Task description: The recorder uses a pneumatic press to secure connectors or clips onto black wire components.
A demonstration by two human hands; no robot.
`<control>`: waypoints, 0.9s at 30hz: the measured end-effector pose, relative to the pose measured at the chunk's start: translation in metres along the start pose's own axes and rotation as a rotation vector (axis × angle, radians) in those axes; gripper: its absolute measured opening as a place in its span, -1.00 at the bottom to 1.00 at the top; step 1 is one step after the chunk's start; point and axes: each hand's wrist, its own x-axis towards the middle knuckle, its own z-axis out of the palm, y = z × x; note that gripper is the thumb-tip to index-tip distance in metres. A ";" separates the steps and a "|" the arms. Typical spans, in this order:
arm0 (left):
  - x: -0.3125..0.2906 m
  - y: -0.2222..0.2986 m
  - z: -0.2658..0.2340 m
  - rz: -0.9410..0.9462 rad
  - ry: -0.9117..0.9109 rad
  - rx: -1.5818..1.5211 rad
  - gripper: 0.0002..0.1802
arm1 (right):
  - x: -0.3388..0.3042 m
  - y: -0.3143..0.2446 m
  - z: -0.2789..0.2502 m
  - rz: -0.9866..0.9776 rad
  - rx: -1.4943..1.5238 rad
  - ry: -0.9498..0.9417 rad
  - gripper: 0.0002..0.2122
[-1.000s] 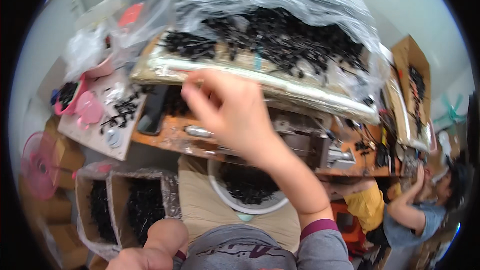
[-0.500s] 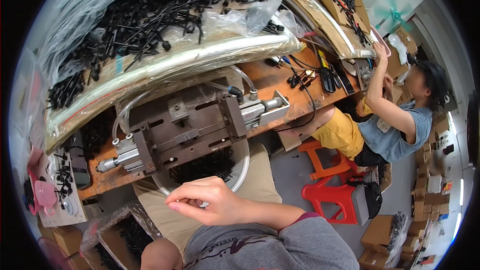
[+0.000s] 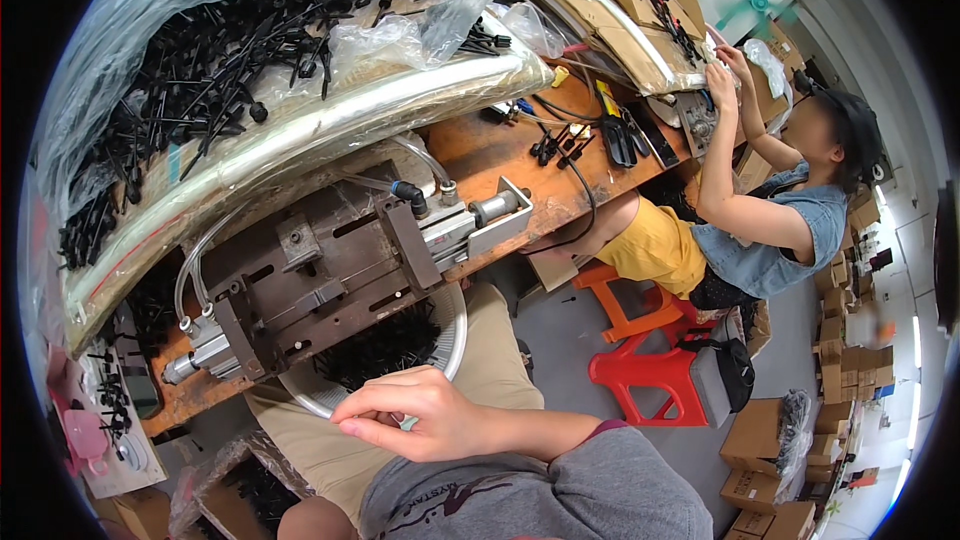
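My right hand (image 3: 415, 414) hovers over my lap, thumb and forefinger drawn together. A small pale spot shows inside its curl, too small to name. Just beyond the hand, a round basin with a pale rim (image 3: 457, 345) rests on my lap, holding black plastic parts (image 3: 385, 345). Above the basin, at the bench edge, stands a dark metal clamping fixture (image 3: 335, 275). It has a pneumatic cylinder (image 3: 212, 355) at its left end and another cylinder (image 3: 450, 232) at its right, with clear air hoses attached. My left hand is out of view; only bare skin shows at the lower edge.
A plastic-lined shelf (image 3: 300, 130) heaped with black parts (image 3: 250, 60) overhangs the wooden bench (image 3: 480, 155). Pliers (image 3: 622, 135) lie at right. A co-worker (image 3: 765, 230) sits there, hands at a tray's edge, beside a red stool (image 3: 655, 375). Boxes stand lower left and right.
The whole view has shifted, so bench and fixture sit further left. My right hand keeps nearly the same pose. The co-worker's hands have come closer together.
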 end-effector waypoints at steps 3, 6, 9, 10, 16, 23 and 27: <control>0.003 -0.003 0.003 -0.031 -0.024 0.058 -0.84 | 0.000 -0.001 -0.002 0.011 0.006 -0.010 -0.91; 0.000 -0.005 -0.002 -0.040 -0.051 0.025 -0.80 | -0.002 -0.001 -0.005 -0.002 -0.011 -0.012 -0.90; -0.006 -0.014 -0.007 -0.105 0.030 -0.111 -0.69 | -0.002 -0.001 -0.007 -0.029 0.001 0.048 -0.92; -0.005 -0.019 -0.010 -0.141 0.074 -0.169 -0.64 | -0.003 -0.002 -0.009 -0.039 0.010 0.078 -0.92; -0.056 -0.071 -0.028 -0.955 0.118 0.578 -0.60 | -0.005 -0.023 -0.029 -0.038 0.077 0.049 -0.82; -0.074 -0.100 0.001 -0.934 -0.069 0.574 -0.61 | -0.013 -0.019 -0.043 0.022 0.059 0.225 -0.80; -0.086 -0.113 0.007 -0.693 -0.219 0.583 -0.65 | -0.014 -0.028 -0.061 0.102 -0.003 0.212 -0.91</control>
